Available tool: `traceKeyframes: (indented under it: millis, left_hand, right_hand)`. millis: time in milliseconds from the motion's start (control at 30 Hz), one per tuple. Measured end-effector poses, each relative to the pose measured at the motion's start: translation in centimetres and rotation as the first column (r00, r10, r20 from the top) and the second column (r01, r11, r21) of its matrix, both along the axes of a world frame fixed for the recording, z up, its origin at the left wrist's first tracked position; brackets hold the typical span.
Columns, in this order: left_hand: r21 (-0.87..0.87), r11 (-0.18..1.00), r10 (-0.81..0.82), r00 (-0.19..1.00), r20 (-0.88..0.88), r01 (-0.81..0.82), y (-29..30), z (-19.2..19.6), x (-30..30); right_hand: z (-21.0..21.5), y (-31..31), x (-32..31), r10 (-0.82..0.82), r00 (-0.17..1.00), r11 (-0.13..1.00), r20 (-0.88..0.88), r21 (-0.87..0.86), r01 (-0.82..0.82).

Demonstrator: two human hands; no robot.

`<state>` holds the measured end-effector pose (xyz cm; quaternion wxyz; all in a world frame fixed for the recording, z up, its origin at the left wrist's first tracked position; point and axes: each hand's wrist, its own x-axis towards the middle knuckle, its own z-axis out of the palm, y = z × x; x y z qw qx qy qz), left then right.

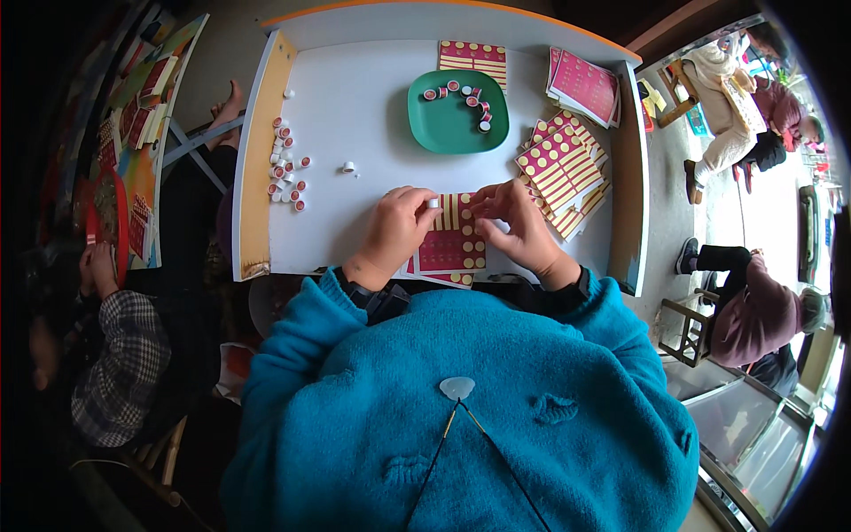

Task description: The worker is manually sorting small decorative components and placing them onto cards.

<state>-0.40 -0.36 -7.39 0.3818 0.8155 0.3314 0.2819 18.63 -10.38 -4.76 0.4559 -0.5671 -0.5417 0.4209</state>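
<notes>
At the near edge of the white tabletop (355, 97), the left hand (395, 232) pinches a small white cap (433, 203) over the pink-and-yellow sticker sheet (452, 239), while the right hand (519, 226) closes its fingertips on the sheet's upper part. A thin sticker could crease or land off-centre. Farther left, loose caps (285, 168) near the left edge could roll off; others sit in the green tray (457, 111).
</notes>
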Motion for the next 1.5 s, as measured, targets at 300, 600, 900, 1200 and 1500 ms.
traceKeyframes:
  millis: [300, 600, 900, 1200, 1500]
  left_hand:
    - [0.192, 0.981, -0.016, 0.999, 0.047, 0.006, -0.2, 5.7, 0.5]
    - [0.383, 0.924, -0.025, 0.999, 0.045, 0.006, -0.2, 6.5, 0.5]
    - [0.405, 0.914, -0.03, 0.999, 0.021, 0.019, -0.2, 6.5, 0.5]
    - [0.282, 0.959, -0.004, 1.0, -0.01, 0.007, -0.3, 6.4, 0.2]
    - [0.335, 0.942, -0.027, 0.999, 0.024, 0.017, -0.3, 6.9, 0.4]
  right_hand:
    - [2.7, 2.5, -1.7, -0.173, 0.794, 0.983, -0.583, -0.146, 0.107]
    - [2.6, 3.1, -2.7, -0.149, 0.796, 0.986, -0.587, -0.146, 0.077]
    - [2.6, 2.9, -2.7, -0.158, 0.835, 0.986, -0.528, -0.136, 0.1]
    - [3.3, 2.5, -2.7, -0.085, 0.861, 0.994, -0.501, 0.019, 0.109]
    - [2.2, 2.9, -3.0, -0.108, 0.833, 0.994, -0.542, -0.056, 0.093]
